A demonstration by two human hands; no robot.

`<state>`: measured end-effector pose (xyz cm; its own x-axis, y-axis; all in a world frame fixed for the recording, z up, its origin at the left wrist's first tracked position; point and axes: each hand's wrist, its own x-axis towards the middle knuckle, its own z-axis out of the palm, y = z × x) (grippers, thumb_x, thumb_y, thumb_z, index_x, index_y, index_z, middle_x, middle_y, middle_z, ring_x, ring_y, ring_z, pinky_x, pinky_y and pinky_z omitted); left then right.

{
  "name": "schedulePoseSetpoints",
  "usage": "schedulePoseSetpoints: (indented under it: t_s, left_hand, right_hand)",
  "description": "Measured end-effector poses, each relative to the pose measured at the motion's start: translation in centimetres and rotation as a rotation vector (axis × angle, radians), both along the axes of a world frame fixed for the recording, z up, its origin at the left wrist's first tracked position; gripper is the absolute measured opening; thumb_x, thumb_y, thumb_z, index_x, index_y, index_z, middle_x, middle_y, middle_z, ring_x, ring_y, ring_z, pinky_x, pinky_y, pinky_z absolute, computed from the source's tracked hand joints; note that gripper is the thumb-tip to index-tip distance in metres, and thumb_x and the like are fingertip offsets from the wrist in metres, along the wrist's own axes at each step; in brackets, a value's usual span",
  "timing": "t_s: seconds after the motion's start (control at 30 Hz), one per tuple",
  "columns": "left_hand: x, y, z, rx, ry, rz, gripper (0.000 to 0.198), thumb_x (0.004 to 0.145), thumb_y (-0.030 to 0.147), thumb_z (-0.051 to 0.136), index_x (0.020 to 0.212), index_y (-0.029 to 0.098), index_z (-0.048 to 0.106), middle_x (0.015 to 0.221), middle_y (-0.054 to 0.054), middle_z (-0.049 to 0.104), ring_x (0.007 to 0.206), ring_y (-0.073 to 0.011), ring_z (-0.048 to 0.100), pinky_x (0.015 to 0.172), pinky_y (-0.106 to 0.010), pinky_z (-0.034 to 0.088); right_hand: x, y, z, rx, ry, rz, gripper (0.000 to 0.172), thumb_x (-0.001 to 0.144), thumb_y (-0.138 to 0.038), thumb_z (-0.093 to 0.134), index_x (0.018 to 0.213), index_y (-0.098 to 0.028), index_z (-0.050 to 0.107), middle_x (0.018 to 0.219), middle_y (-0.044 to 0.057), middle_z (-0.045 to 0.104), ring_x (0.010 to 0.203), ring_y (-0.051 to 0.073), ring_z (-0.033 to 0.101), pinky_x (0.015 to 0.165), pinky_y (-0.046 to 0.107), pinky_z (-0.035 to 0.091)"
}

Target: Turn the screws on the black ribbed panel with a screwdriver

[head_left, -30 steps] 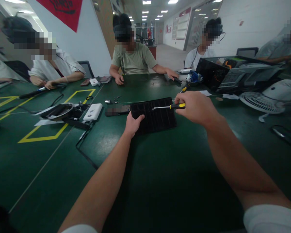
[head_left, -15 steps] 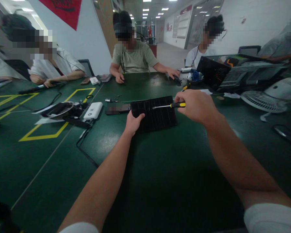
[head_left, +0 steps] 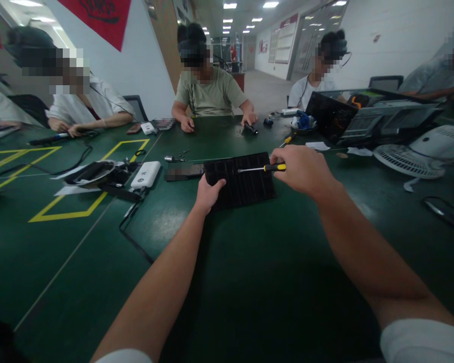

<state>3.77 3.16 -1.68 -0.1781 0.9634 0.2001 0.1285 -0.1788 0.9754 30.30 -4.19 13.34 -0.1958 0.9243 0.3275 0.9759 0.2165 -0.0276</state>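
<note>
A dark, ribbed rectangular panel (head_left: 245, 191) is in front of me, tilted a little, with its kind hard to make out. My left hand (head_left: 209, 194) grips its left edge, thumb pressed on the upper face and the other fingers hidden behind. In my right hand (head_left: 306, 166) is a screwdriver (head_left: 275, 167) with a yellow and black handle, pinched near the handle's end. Its metal shaft points left across the panel, the tip near the middle; whether it touches the surface I cannot tell.
To the left lie a white power bank (head_left: 147, 175) with a cable and a dark strapped headset (head_left: 93, 174). A flat dark object (head_left: 183, 172) adjoins the panel. Beyond my right hand is another screwdriver (head_left: 286, 141); a white fan (head_left: 412, 156) lies right. A co-worker's hand (head_left: 249, 119) is across the table.
My right hand and the screwdriver handle have shifted slightly left; my left hand keeps its grip. Across the table, the co-worker's hand has moved left and now rests at a small dark object.
</note>
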Motion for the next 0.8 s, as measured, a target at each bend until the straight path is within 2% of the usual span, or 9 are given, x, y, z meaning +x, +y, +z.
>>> schedulePoseSetpoints:
  t_s: [0.63, 0.8]
  left_hand:
    - [-0.07, -0.04, 0.28, -0.015, -0.010, 0.009, 0.040, 0.077, 0.020, 0.084, 0.114, 0.018, 0.071, 0.116, -0.012, 0.081, 0.111, -0.0307, 0.077, 0.111, -0.054, 0.059]
    - [-0.11, -0.05, 0.22, -0.025, -0.001, -0.002, 0.039, 0.078, 0.021, 0.083, 0.115, 0.019, 0.071, 0.119, -0.011, 0.080, 0.114, -0.0301, 0.077, 0.113, -0.054, 0.058]
  right_hand:
    - [-0.01, 0.17, -0.21, -0.022, 0.015, 0.008, 0.025, 0.088, -0.023, 0.073, 0.111, -0.025, 0.080, 0.111, 0.011, 0.079, 0.100, 0.032, 0.070, 0.071, 0.040, 0.043]
    - [-0.11, 0.17, -0.04, -0.050, 0.024, -0.028, 0.025, 0.089, -0.030, 0.073, 0.112, -0.025, 0.083, 0.113, 0.011, 0.080, 0.103, 0.034, 0.071, 0.075, 0.042, 0.046]
